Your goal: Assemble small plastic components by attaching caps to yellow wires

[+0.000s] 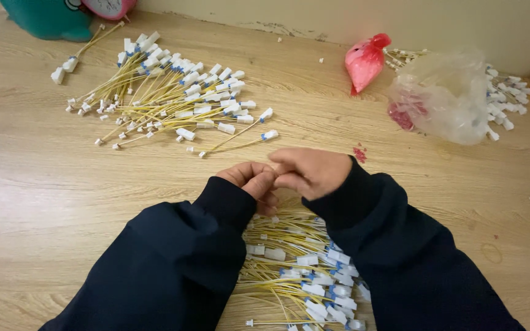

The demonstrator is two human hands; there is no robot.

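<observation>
While both hands met at table centre, left hand (249,179) and right hand (309,171) pressed fingertips together, pinching something too small for me to tell. Loose wire pile (295,270) lay beneath wrists, finished pile (173,92) far left. Risk I judged: sleeves dragging wires, tangling them.

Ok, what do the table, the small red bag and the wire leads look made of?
Table: pale wood or wood-look laminate, matte, with visible grain lines. Small red bag: thin plastic film, glossy and crinkled, knotted at the top. Wire leads: yellow insulated wires, probably plastic-coated, ending in white connectors that look like moulded plastic.
</observation>
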